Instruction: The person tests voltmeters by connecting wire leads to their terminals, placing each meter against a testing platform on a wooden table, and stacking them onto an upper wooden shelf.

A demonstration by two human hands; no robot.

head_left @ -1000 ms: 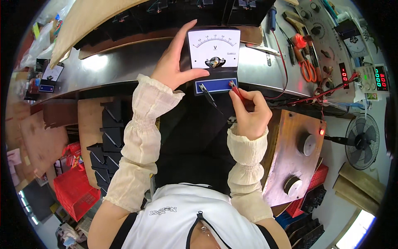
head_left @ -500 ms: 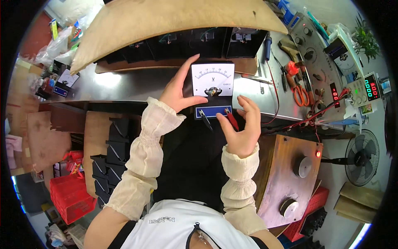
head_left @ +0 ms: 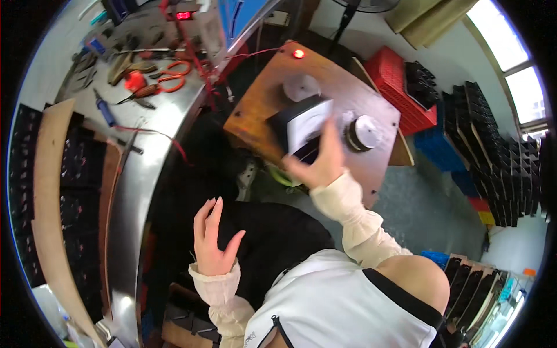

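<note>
Head view, looking down on a person seated at a workbench. The right hand [head_left: 321, 164] reaches out to the person's right and grips a panel meter [head_left: 303, 123], a black box with a white dial face, fingers wrapped over its lower edge. The meter sits over a wooden board [head_left: 261, 110], between a pale knob [head_left: 300, 87] and a second round knob [head_left: 362, 133]; whether it rests on the board cannot be told. A small red lamp [head_left: 298, 54] glows near the board's far corner. The left hand [head_left: 212, 239] hangs open and empty above the dark lap, fingers spread and slightly curled, well apart from the meter. On the metal bench [head_left: 139, 174] to the left lie orange-handled pliers [head_left: 168, 84] and a red wire [head_left: 156, 136]. A red crate [head_left: 400, 87] stands beyond the board.
</note>
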